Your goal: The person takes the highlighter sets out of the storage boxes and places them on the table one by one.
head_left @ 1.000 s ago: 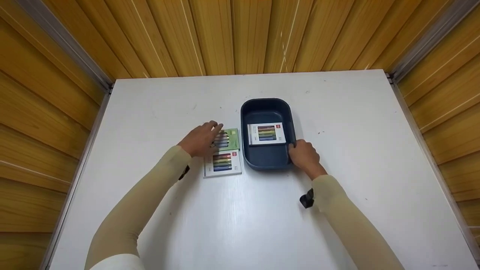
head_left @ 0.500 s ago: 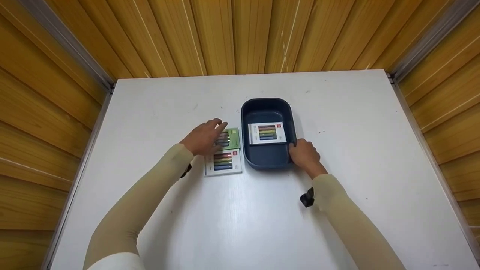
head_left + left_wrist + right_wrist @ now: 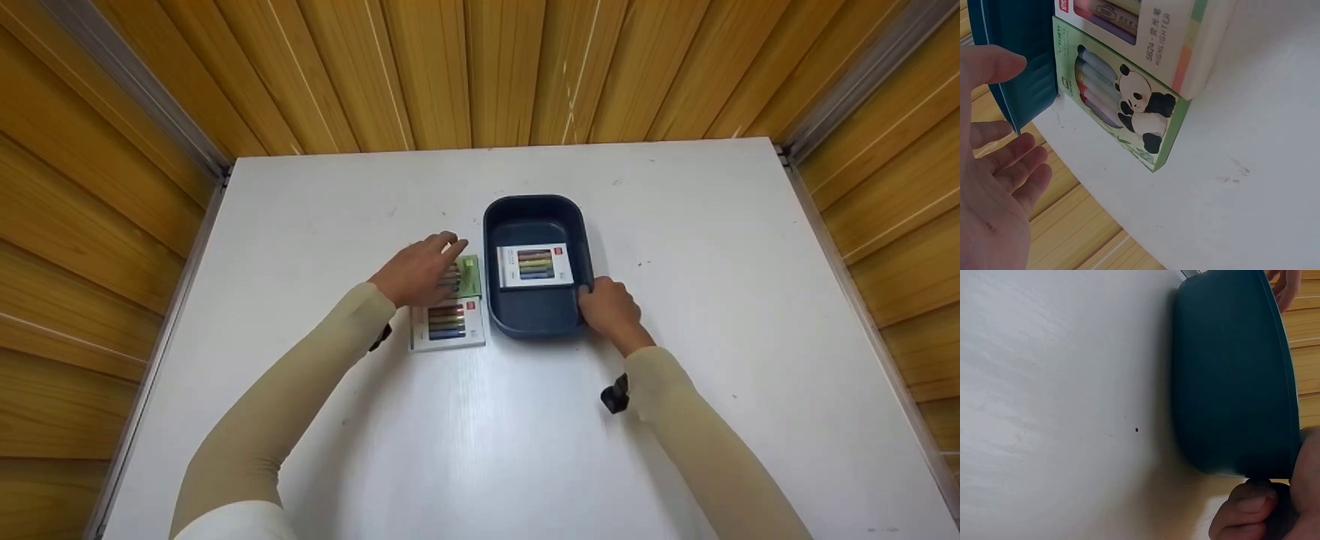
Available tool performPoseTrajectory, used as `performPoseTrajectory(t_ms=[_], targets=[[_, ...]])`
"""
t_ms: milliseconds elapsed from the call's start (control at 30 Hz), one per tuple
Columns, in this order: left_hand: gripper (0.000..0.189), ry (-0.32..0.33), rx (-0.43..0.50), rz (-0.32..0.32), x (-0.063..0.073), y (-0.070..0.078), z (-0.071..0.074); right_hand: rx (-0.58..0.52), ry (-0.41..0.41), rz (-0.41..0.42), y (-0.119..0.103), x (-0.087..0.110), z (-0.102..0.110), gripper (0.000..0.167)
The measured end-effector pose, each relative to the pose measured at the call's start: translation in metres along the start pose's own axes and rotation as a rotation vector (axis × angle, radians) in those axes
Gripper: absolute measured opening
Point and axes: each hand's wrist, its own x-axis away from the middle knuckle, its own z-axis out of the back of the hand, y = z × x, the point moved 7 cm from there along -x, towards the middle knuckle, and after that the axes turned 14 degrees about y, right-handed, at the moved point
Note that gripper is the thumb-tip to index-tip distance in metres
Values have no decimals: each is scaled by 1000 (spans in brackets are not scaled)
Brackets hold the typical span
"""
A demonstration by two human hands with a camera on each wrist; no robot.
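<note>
My left hand [image 3: 416, 274] hovers above a green highlighter box [image 3: 470, 277], fingers spread and loosely bent, holding nothing. In the left wrist view that box shows a panda and a window of pastel pens. Against it lies a white highlighter box [image 3: 448, 324], printed "S624 HIGHLIGHTER" in the left wrist view. My right hand [image 3: 611, 309] grips the right side of a dark blue bin [image 3: 532, 319]. The right wrist view shows its fingers [image 3: 1249, 506] curled round a dark part jutting from the bin. Inside the bin lies another white highlighter box [image 3: 536, 266], face up.
The bin stands just right of the two boxes on a white table [image 3: 480, 435]. Yellow wood-look panels [image 3: 495, 75] close off the back and both sides, with grey metal posts at the corners.
My left hand has moved slightly right and away from me, covering more of the green box. The right hand keeps its grip on the bin, and the boxes stay put.
</note>
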Motion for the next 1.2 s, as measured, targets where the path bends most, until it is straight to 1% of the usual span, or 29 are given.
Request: performPoseTrajectory(t_ms=[167, 367, 633, 767, 933, 1200], targets=[[70, 18, -9, -34, -4, 5, 2, -4, -7, -4, 0, -1, 0, 42], [71, 35, -15, -45, -9, 13, 3, -4, -9, -3, 1, -1, 0, 43], [68, 79, -14, -102, -16, 21, 2, -7, 3, 2, 1, -1, 0, 40], [67, 73, -14, -103, -18, 24, 2, -4, 7, -2, 1, -2, 0, 40], [67, 51, 3, -83, -21, 28, 0, -1, 6, -6, 2, -2, 0, 41], [71, 45, -5, -102, -26, 35, -2, -8, 1, -9, 1, -2, 0, 41]])
